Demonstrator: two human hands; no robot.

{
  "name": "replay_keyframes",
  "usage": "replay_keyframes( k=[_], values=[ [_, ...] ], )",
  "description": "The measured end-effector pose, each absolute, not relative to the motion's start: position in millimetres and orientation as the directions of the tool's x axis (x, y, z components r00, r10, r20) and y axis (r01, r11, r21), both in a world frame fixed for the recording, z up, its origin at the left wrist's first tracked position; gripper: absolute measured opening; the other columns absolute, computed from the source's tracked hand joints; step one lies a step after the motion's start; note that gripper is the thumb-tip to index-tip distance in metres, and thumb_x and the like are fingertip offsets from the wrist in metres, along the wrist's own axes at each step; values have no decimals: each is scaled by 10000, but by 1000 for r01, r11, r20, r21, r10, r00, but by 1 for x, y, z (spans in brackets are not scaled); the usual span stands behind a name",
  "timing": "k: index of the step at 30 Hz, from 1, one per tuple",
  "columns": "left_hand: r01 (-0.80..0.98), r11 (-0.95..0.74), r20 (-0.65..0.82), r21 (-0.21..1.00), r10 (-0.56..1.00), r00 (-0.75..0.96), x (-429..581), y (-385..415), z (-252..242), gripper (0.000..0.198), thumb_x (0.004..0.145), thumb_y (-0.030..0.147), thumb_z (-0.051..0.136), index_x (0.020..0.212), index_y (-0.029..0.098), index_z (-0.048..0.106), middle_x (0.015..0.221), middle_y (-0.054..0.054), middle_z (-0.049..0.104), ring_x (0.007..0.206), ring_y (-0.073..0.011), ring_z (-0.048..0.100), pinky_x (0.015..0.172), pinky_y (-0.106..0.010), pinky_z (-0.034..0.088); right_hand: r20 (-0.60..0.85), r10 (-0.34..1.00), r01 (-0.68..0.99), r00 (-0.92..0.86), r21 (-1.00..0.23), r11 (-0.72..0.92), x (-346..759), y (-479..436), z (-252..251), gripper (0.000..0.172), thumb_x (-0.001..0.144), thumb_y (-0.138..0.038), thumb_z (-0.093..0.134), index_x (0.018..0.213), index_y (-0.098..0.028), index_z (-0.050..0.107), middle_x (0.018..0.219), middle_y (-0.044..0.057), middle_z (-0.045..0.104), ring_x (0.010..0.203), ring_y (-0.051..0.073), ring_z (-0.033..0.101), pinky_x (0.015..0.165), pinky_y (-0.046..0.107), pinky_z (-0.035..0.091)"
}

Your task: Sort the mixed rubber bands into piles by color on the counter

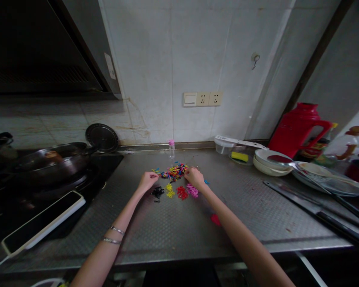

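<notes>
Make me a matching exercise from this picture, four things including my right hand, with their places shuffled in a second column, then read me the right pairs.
Things:
1. yellow pile
2. small bottle
3. right hand
4. red pile

Places:
A. at the right side of the mixed-colour pile
B. between the yellow and pink piles
C. between the black and red piles
D. upright near the wall, behind the mixed-colour pile

Pairs: 1-C, 2-D, 3-A, 4-B
</notes>
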State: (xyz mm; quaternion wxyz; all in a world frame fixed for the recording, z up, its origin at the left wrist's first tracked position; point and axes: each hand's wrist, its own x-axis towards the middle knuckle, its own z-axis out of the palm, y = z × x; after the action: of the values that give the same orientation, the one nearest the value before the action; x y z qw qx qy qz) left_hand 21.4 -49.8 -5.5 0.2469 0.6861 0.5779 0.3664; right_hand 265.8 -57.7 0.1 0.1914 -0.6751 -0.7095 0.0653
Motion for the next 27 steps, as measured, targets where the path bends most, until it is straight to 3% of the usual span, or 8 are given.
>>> replay_keyframes(
  k=[11, 17, 27],
  values=[
    [606, -250, 258, 755, 963, 75, 21, -52, -4, 189, 647, 235, 556, 728, 121, 684, 727, -77, 686, 680, -180, 622, 647, -248, 447, 305, 952, 857, -36, -481, 187, 284, -68, 14, 176, 735, -241, 497, 802, -183, 649, 907, 53, 611, 809, 141, 544, 694, 210, 378],
    [633, -237, 251, 737, 966, 69, 17, -50, -7, 188, 657, 227, 536, 714, 118, 678, 720, -74, 685, 667, -177, 616, 625, -246, 440, 344, 897, 732, -277, -530, 429, 245, -95, 22, 164, 733, -214, 495, 789, -183, 646, 871, 30, 605, 781, 120, 534, 686, 190, 381],
    [643, -252, 277, 723, 959, 64, 8, -47, -8, 178, 664, 232, 529, 715, 137, 671, 725, -56, 683, 704, -179, 617, 665, -249, 449, 164, 878, 804, -449, -355, 477, 181, -136, 14, 211, 783, -277, 448, 855, -249, 644, 988, 17, 588, 859, 144, 566, 651, 191, 398]
  ],
)
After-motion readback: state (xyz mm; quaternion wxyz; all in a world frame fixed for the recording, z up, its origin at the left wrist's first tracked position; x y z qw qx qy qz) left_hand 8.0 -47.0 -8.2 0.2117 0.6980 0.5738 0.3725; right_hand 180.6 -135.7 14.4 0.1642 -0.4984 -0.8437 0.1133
